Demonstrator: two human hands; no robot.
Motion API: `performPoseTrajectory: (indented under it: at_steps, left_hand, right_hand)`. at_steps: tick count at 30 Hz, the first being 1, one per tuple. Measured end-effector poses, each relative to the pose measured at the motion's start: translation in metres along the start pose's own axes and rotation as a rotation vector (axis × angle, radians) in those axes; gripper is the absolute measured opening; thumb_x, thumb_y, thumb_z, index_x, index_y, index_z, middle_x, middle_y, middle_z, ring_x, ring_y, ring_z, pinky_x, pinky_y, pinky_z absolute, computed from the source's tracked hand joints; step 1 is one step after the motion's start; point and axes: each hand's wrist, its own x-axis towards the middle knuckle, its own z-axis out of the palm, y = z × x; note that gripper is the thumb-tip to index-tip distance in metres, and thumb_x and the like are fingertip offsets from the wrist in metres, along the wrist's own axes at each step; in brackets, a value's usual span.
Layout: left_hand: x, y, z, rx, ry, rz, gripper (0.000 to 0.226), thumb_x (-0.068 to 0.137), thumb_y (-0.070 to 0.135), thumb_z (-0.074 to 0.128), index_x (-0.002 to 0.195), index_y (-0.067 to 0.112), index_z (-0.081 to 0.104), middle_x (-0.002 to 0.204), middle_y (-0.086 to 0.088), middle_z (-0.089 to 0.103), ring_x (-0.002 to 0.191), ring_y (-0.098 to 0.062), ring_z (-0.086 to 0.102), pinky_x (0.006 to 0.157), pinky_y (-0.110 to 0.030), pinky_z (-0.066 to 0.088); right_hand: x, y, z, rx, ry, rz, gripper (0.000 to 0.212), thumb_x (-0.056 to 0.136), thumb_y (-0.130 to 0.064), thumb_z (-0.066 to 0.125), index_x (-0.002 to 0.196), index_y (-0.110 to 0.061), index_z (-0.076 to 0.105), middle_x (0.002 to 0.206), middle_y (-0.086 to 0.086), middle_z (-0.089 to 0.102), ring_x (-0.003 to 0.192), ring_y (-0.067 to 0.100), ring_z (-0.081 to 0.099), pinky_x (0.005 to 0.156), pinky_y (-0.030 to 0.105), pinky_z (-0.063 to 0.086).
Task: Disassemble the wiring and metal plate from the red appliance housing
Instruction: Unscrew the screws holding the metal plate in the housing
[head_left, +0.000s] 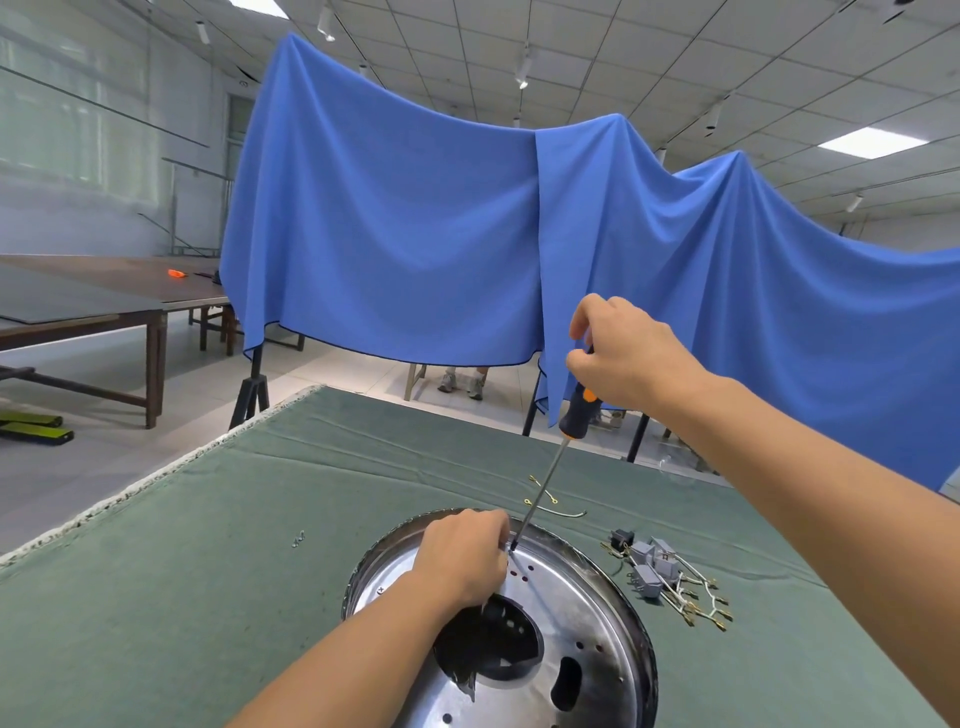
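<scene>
From the head camera, the right hand (623, 353) was clamped round the handle of a screwdriver (550, 467), its tip set at a fastener on the metal plate (587, 623) near the table's (208, 571) close edge. The left hand (462, 556) rested on the plate beside the tip, fingers curled together, seemingly steadying it. The step looked like unscrewing the plate; next would call for steady downward pressure while turning. Removed wiring (670, 577) lay just right, with open cloth to the left.
</scene>
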Motion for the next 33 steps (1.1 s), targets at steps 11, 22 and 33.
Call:
performPoseTrajectory:
  at_steps: [11, 22, 33]
  left_hand:
    - [0.002, 0.000, 0.001, -0.049, 0.045, 0.025, 0.024, 0.085, 0.035, 0.054, 0.106, 0.028, 0.065, 0.111, 0.005, 0.067, 0.105, -0.020, 0.059, 0.083, -0.031, 0.044]
    - [0.009, -0.004, 0.005, -0.063, 0.065, 0.010, 0.018, 0.087, 0.039, 0.058, 0.101, 0.032, 0.068, 0.103, 0.006, 0.069, 0.099, -0.019, 0.061, 0.076, -0.030, 0.042]
    - [0.012, -0.003, 0.006, -0.068, 0.038, -0.001, 0.015, 0.085, 0.030, 0.056, 0.094, 0.026, 0.068, 0.104, 0.005, 0.067, 0.100, -0.019, 0.060, 0.075, -0.030, 0.041]
  right_hand:
    - [-0.003, -0.001, 0.000, 0.092, -0.010, 0.115, 0.024, 0.083, -0.024, 0.055, 0.102, -0.014, 0.046, 0.102, 0.005, 0.049, 0.089, 0.029, 0.055, 0.066, 0.034, 0.038]
    - [-0.015, 0.000, 0.005, -0.034, 0.169, -0.052, 0.014, 0.088, -0.020, 0.051, 0.099, -0.012, 0.049, 0.096, 0.006, 0.053, 0.081, 0.034, 0.055, 0.069, 0.038, 0.045]
    - [-0.018, 0.008, -0.003, -0.050, 0.403, -0.014, 0.017, 0.091, -0.025, 0.052, 0.088, -0.010, 0.057, 0.090, 0.004, 0.053, 0.075, 0.034, 0.054, 0.064, 0.033, 0.040]
